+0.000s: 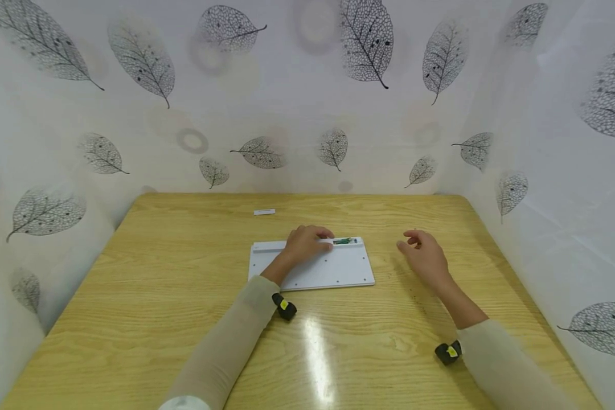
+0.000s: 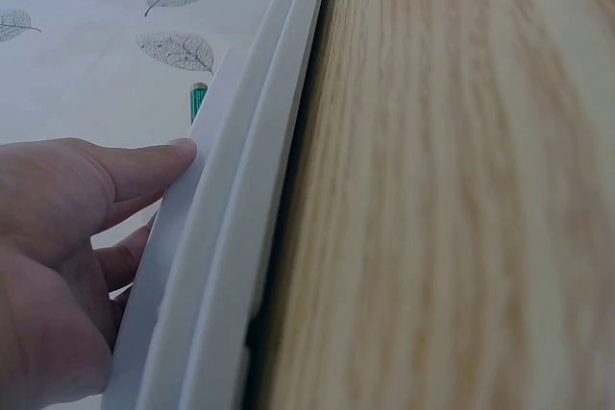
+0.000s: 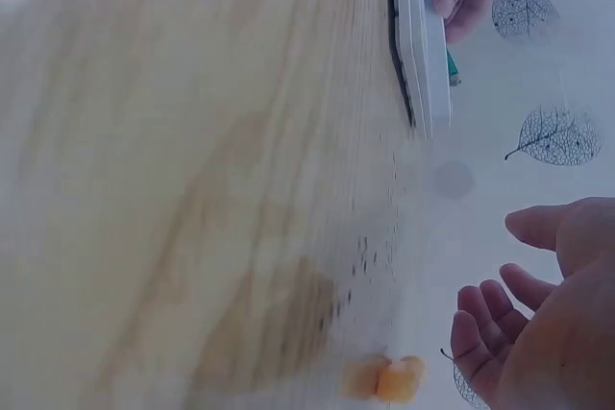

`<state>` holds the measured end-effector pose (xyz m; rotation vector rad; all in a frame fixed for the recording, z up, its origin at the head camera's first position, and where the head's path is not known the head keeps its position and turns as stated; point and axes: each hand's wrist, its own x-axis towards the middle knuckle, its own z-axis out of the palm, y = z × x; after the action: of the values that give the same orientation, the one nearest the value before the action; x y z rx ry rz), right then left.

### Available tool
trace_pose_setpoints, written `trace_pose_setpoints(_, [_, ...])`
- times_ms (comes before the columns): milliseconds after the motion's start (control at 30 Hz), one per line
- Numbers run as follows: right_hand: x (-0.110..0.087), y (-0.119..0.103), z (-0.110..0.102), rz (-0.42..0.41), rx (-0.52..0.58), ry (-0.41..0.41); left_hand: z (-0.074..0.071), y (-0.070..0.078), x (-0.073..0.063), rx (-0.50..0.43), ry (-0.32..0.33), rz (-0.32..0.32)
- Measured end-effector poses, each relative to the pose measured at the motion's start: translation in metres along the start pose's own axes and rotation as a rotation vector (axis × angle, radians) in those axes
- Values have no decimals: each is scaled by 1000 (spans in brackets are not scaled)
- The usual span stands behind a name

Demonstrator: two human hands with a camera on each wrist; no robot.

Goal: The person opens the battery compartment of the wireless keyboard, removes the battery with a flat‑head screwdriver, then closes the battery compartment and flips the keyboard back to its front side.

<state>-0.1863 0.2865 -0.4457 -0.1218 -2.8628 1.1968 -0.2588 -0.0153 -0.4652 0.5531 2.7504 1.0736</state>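
A white keyboard (image 1: 333, 272) lies face down on the table, its raised ridge along the far side. Green batteries (image 1: 345, 241) show in the uncovered compartment at the ridge's right end; a green end (image 2: 197, 101) sticks up in the left wrist view. My left hand (image 1: 306, 244) grips the ridge just left of that compartment, thumb on the near face and fingers over the far side. Off to the keyboard's right, my right hand (image 1: 426, 259) hovers above the table with loosely bent fingers and nothing in them.
Beyond the keyboard lies a small white strip (image 1: 264, 212), likely the compartment's cover. The wooden table (image 1: 159, 296) meets leaf-printed white curtains (image 1: 287, 102) at the back and sides. A small orange object (image 3: 389, 378), unclear in kind, shows low in the right wrist view.
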Motion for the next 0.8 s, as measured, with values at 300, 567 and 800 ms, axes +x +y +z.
trace_pose_setpoints(300, [16,-18,31,-56,135,-135,0,0,0,-11,3,4])
trace_pose_setpoints(567, [30,-28,49,-91,120,-251,0,0,0,-1,5,-17])
trace_pose_setpoints(800, [37,-35,56,-96,131,-273,1,-2,2,30,-3,-27])
